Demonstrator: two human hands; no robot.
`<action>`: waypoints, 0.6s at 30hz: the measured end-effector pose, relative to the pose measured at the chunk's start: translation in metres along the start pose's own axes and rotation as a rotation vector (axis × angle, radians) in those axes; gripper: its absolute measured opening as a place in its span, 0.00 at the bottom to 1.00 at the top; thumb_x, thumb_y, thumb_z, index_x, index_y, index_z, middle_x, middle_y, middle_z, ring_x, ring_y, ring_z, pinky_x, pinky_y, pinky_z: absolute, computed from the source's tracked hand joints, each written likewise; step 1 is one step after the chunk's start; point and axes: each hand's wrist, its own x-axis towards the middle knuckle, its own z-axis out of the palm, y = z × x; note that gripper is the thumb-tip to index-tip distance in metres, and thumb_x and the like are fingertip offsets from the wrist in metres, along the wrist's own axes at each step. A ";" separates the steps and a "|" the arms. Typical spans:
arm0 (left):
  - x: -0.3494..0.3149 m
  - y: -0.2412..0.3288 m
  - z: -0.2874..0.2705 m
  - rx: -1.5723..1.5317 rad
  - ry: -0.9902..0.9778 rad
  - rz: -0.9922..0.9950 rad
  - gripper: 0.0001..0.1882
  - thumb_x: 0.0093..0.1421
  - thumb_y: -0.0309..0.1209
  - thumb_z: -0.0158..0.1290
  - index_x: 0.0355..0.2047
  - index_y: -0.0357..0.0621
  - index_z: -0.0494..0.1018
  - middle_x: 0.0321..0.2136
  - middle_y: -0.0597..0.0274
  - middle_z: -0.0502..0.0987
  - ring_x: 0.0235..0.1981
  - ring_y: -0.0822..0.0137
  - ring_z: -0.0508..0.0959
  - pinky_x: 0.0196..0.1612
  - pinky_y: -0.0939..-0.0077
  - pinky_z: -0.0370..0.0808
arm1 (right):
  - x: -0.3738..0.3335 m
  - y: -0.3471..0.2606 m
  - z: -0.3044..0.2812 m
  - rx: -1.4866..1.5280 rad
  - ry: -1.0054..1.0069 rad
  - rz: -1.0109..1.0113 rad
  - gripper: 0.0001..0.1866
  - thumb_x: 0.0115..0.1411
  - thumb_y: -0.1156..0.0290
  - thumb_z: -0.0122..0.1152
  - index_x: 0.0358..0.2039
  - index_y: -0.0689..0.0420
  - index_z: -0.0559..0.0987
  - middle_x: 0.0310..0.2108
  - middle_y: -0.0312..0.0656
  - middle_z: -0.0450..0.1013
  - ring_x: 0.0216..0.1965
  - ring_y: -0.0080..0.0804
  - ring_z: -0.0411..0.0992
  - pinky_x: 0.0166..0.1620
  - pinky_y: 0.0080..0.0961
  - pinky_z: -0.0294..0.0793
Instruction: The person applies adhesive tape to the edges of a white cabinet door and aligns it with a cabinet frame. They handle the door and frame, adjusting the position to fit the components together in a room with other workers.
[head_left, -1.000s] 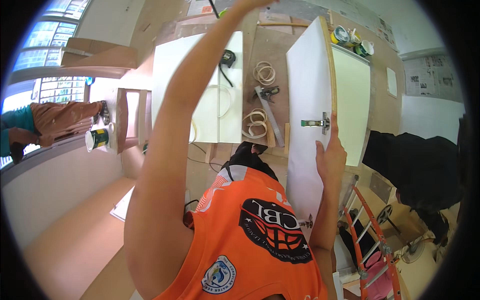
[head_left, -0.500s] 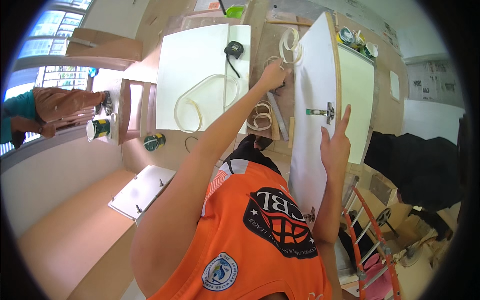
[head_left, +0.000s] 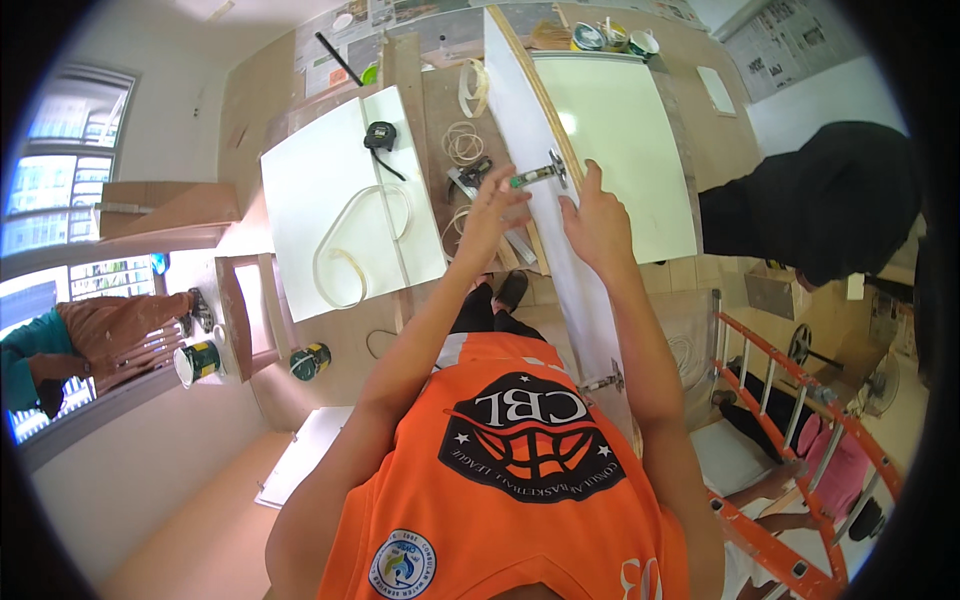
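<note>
A white cabinet door (head_left: 520, 120) with a raw wooden edge stands upright on its edge in front of me. Two metal hinges are fixed to it, an upper hinge (head_left: 545, 174) and a lower hinge (head_left: 604, 381). My right hand (head_left: 600, 225) grips the door's edge beside the upper hinge, thumb on the hinge side. My left hand (head_left: 490, 215) is open, fingers apart, just left of the upper hinge; whether a fingertip touches it I cannot tell. Beyond the left hand lie a black tool (head_left: 472, 174) and coiled edging strips (head_left: 463, 143).
On the left, a white panel (head_left: 290, 190) carries a black tape measure (head_left: 380, 136) and a looped strip (head_left: 335, 225). Another white panel (head_left: 625, 150) lies right of the door, with paint cans (head_left: 600, 38) behind. An orange ladder (head_left: 770, 350) and a person in black (head_left: 820, 195) are at right.
My left hand has come back from the bench to beside the upper hinge, uncovering the black tool. My right hand stays on the door's edge. The whole view has shifted.
</note>
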 end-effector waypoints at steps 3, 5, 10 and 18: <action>0.008 0.010 0.006 -0.047 0.003 0.108 0.22 0.75 0.40 0.46 0.62 0.40 0.68 0.56 0.58 0.73 0.56 0.63 0.74 0.53 0.64 0.78 | 0.003 0.010 0.003 -0.023 0.012 -0.039 0.24 0.62 0.64 0.62 0.53 0.62 0.66 0.26 0.65 0.77 0.31 0.66 0.78 0.37 0.56 0.78; 0.008 0.010 0.010 -0.022 -0.025 0.122 0.20 0.74 0.38 0.48 0.59 0.39 0.71 0.55 0.57 0.73 0.55 0.64 0.75 0.53 0.65 0.78 | 0.002 0.011 0.006 -0.027 0.041 -0.034 0.22 0.62 0.64 0.63 0.50 0.63 0.68 0.26 0.63 0.77 0.30 0.66 0.78 0.36 0.56 0.77; 0.016 -0.006 -0.005 0.154 0.003 0.145 0.19 0.70 0.32 0.54 0.60 0.44 0.72 0.51 0.62 0.77 0.51 0.68 0.78 0.51 0.71 0.78 | 0.007 0.002 0.009 0.030 0.020 -0.022 0.24 0.61 0.64 0.65 0.50 0.63 0.67 0.30 0.65 0.78 0.37 0.67 0.78 0.41 0.56 0.78; 0.019 -0.003 0.008 0.228 -0.165 0.091 0.27 0.71 0.32 0.53 0.68 0.46 0.62 0.56 0.58 0.76 0.53 0.64 0.78 0.53 0.70 0.76 | 0.004 0.014 -0.008 0.045 -0.025 0.041 0.23 0.57 0.70 0.66 0.49 0.65 0.69 0.37 0.64 0.79 0.42 0.63 0.79 0.46 0.50 0.80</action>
